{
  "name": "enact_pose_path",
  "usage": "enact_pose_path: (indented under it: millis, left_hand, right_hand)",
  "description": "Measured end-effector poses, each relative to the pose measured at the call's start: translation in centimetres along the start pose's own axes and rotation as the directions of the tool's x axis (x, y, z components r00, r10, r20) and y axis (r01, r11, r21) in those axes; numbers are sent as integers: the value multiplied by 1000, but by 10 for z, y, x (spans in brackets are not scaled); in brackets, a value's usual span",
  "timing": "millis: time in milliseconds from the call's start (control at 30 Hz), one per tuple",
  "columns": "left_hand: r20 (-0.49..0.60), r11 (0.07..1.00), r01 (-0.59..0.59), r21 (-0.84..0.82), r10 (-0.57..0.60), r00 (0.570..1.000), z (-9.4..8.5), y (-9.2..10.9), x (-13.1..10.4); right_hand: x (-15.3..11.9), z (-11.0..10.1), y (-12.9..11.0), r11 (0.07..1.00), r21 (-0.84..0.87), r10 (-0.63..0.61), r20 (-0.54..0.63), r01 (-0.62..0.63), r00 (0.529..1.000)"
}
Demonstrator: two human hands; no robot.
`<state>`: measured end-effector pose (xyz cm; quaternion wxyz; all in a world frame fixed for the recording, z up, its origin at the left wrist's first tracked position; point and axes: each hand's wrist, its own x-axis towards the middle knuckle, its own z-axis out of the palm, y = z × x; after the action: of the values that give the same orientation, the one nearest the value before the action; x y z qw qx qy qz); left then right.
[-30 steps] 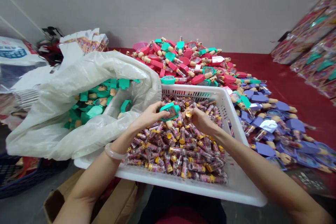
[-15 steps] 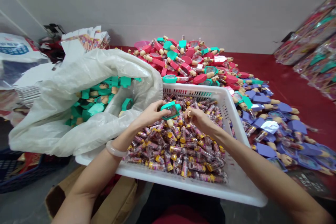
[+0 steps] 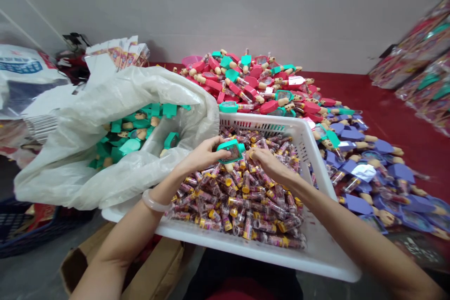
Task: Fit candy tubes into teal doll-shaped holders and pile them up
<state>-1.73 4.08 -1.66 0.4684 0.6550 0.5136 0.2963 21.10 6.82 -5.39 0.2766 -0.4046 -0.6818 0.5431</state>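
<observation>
My left hand (image 3: 206, 153) is closed around a green plastic toy case (image 3: 236, 148), which has a clear window and a beige rounded knob below it. My right hand (image 3: 267, 163) is closed in a pinch beside the case's narrow end; whatever lies between those fingertips is hidden. Both hands are above a white plastic basket (image 3: 260, 249), where small clear tubes (image 3: 242, 204) with yellow caps lie heaped. To the left, a whitish sack (image 3: 70, 168) gapes, with more green cases (image 3: 128, 146) inside.
Behind the basket, red and green toys (image 3: 251, 79) form a pile on a red tabletop (image 3: 351, 85). Purple toys (image 3: 356, 201) lie along its right. Printed cards (image 3: 117, 54) stand behind the sack. Below are a cardboard box (image 3: 158, 269) and a dark blue basket (image 3: 35, 229).
The green case has turned slightly in my left hand, and my right fingertips have moved a little closer to its narrow end. The whole view has shifted slightly.
</observation>
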Motion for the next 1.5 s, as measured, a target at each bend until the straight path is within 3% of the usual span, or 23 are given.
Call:
enact_pose_path:
  millis: [100,200,267,367,467,667,767,933,1067,1167,1267,1500]
  left_hand:
    - [53,999,-2,33,1,999,2,2,-2]
    - [71,984,-59,171,47,996,4,1,-3]
    - [97,959,-97,266,73,993,3,-1,-3]
    - [143,927,-134,352,88,986,1,-4,-3]
    - [179,888,-163,430,93,979,-1,-8,-6]
    - [151,818,-178,546,113,982,2,-9,-14]
    - [205,853,-173,492,79,976,4,-8,-17]
    - [355,974,-78,212,-2,935,10,-15,-19]
    - [405,989,137,48,-145,903,18,-19,-19]
    - [467,929,361,-79,-286,837,22,-18,-22]
    - [478,861,486,-150,-367,798,24,-17,-25]
    - [433,893,423,-154,-324,841,30,-23,-30]
  right_hand:
    - [-4,0,1,957,-281,-66,19,69,998]
    - [-7,-1,5,807,-552,-241,15,209,970]
    - [-10,-2,7,692,-662,-322,74,288,944]
    - [-14,-3,5,530,-769,-378,163,358,911]
    - [-17,0,3,417,-833,-347,224,364,911]
    - [-18,8,7,356,-850,-312,283,388,907]
    - [-21,10,8,322,-847,-315,325,423,892]
    - [-29,15,15,234,-834,-309,424,500,851]
    - [-33,17,19,164,-829,-315,469,534,825]
    - [-36,19,21,150,-813,-331,495,563,803]
    - [-40,24,24,161,-830,-346,459,534,819]
    - [-45,31,21,180,-868,-217,424,463,879]
